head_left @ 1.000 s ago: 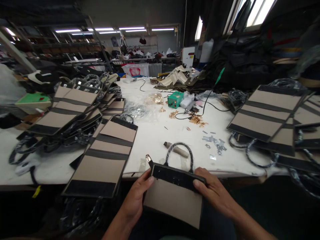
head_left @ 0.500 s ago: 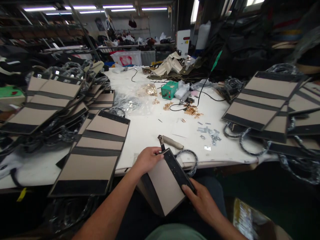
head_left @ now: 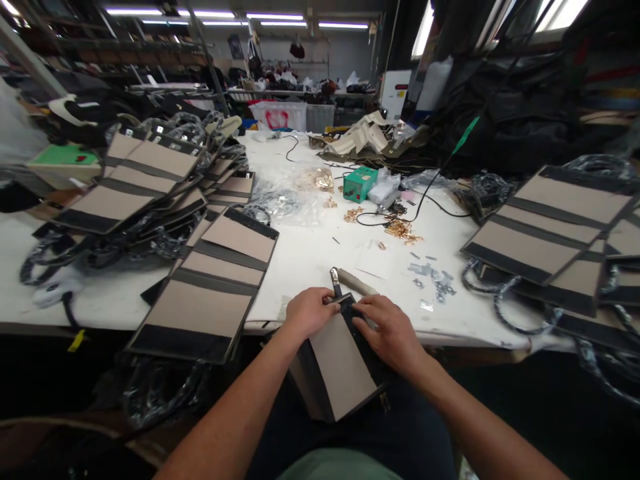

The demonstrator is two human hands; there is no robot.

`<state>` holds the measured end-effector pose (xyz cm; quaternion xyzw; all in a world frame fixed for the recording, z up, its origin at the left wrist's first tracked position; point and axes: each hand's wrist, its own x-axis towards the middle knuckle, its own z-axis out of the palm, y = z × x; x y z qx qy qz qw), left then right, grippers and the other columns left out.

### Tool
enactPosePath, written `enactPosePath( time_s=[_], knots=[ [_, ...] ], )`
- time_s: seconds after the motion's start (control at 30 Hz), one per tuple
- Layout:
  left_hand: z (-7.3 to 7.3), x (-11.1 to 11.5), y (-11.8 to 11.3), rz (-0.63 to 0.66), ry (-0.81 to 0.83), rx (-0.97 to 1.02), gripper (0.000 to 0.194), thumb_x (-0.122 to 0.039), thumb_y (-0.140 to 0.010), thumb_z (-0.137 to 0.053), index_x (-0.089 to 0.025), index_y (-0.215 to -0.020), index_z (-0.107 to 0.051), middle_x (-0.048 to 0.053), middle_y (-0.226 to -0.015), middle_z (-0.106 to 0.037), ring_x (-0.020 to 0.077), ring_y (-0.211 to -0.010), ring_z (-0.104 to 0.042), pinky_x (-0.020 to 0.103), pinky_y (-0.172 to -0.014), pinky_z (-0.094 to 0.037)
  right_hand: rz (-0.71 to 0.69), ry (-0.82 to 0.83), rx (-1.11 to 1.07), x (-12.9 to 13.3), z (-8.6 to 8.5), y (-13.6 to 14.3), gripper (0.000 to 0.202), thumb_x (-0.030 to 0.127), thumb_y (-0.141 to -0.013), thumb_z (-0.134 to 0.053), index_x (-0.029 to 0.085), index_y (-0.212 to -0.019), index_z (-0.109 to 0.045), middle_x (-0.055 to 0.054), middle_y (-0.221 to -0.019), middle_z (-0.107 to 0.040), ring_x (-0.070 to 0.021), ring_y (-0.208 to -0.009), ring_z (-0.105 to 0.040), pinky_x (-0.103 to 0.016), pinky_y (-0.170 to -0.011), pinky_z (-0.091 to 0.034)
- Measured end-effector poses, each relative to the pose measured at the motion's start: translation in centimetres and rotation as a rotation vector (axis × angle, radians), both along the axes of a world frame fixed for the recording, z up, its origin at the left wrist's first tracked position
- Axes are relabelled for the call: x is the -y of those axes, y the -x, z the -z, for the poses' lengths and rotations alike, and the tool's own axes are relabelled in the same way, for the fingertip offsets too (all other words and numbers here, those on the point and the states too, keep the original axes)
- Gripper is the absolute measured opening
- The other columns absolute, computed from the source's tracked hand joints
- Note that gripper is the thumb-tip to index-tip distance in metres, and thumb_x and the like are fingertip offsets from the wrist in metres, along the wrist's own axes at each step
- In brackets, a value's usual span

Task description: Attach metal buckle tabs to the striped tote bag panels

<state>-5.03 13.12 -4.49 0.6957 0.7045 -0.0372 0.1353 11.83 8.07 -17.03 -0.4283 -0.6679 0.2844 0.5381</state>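
A beige and black bag panel (head_left: 340,363) rests tilted against the table's front edge, above my lap. My left hand (head_left: 310,310) grips its top left corner, just below a small black strap with a metal buckle (head_left: 334,279). My right hand (head_left: 390,330) grips the panel's black top band on the right. A grey cylindrical tool (head_left: 356,283) lies on the white table (head_left: 310,257) just beyond my hands.
Stacks of similar beige and black panels lie at left (head_left: 210,280) and right (head_left: 545,230), with black rope handles (head_left: 500,300) around them. A green box (head_left: 363,183), gold fittings (head_left: 400,230), small silver metal pieces (head_left: 430,279) and a black cable sit mid-table.
My right hand has moved from the panel's lower right edge up to its top band, close to my left hand. The panel has shifted up and right, and the view has turned slightly left.
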Motion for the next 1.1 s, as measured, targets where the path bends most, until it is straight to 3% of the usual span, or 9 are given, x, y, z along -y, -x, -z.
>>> enactPosePath(
  time_s=[0.17,0.27,0.33,0.43,0.53,0.83,1.1],
  knots=[
    [0.7,1.7,-0.1,0.004,-0.197,-0.052,0.021,-0.034,-0.081,-0.072,-0.025,-0.1,-0.075,0.005,-0.101,-0.072,0.0258,-0.097,-0.061,0.033,-0.076,-0.038,0.024,0.057,-0.042,-2.2,2.2,2.5,0.02,0.029,-0.094,-0.06,0.024,-0.103,-0.077,-0.008,-0.105,-0.071,-0.0245,-0.102,-0.062,-0.04,-0.092,-0.052],
    [1.5,3.4,-0.2,0.137,-0.394,-0.143,0.009,-0.03,-0.087,-0.069,-0.023,-0.092,-0.073,0.006,-0.102,-0.071,0.0261,-0.101,-0.057,0.039,-0.086,-0.038,0.03,0.072,-0.089,-2.4,3.0,2.6,0.018,0.03,-0.093,-0.063,0.023,-0.102,-0.077,-0.008,-0.104,-0.071,-0.024,-0.101,-0.063,-0.04,-0.093,-0.052],
    [2.2,4.6,-0.1,0.236,-0.436,-0.188,0.014,-0.027,-0.094,-0.06,-0.022,-0.092,-0.073,0.007,-0.101,-0.071,0.0251,-0.098,-0.056,0.042,-0.087,-0.038,0.019,0.059,-0.087,-2.4,3.0,2.6,0.018,0.029,-0.094,-0.062,0.023,-0.103,-0.077,-0.008,-0.104,-0.071,-0.0234,-0.1,-0.063,-0.039,-0.092,-0.053],
    [3.2,6.3,0.4,0.369,-0.442,-0.208,0.026,-0.022,-0.099,-0.049,-0.019,-0.113,-0.07,0.008,-0.118,-0.069,0.025,-0.107,-0.056,0.044,-0.094,-0.042,0.008,0.021,-0.045,-2.3,2.7,2.5,0.02,0.026,-0.096,-0.06,0.024,-0.105,-0.077,-0.008,-0.104,-0.07,-0.0232,-0.1,-0.063,-0.038,-0.091,-0.053],
    [3.9,7.4,1.0,0.433,-0.458,-0.257,0.039,-0.021,-0.098,-0.05,-0.015,-0.135,-0.059,0.009,-0.138,-0.061,0.0271,-0.124,-0.051,0.047,-0.11,-0.038,0.006,-0.015,-0.008,-2.2,2.4,2.6,0.021,0.025,-0.097,-0.058,0.023,-0.108,-0.076,-0.008,-0.105,-0.07,-0.0233,-0.101,-0.061,-0.038,-0.09,-0.054],
    [4.0,7.4,1.1,0.467,-0.426,-0.374,0.044,-0.023,-0.096,-0.051,-0.014,-0.139,-0.055,0.009,-0.14,-0.059,0.028,-0.128,-0.049,0.048,-0.114,-0.038,0.005,-0.042,0.054,-2.2,2.4,2.4,0.025,0.024,-0.098,-0.057,0.023,-0.118,-0.071,-0.009,-0.107,-0.068,-0.0239,-0.098,-0.06,-0.04,-0.085,-0.053],
    [5.4,7.3,1.7,0.485,-0.525,-0.375,0.044,-0.018,-0.095,-0.051,-0.01,-0.138,-0.057,0.013,-0.136,-0.061,0.0314,-0.127,-0.048,0.05,-0.112,-0.035,0.027,-0.048,0.1,-2.3,1.6,2.5,0.026,0.022,-0.098,-0.057,0.022,-0.121,-0.069,-0.009,-0.108,-0.067,-0.0237,-0.099,-0.058,-0.039,-0.086,-0.051]
  ],
)
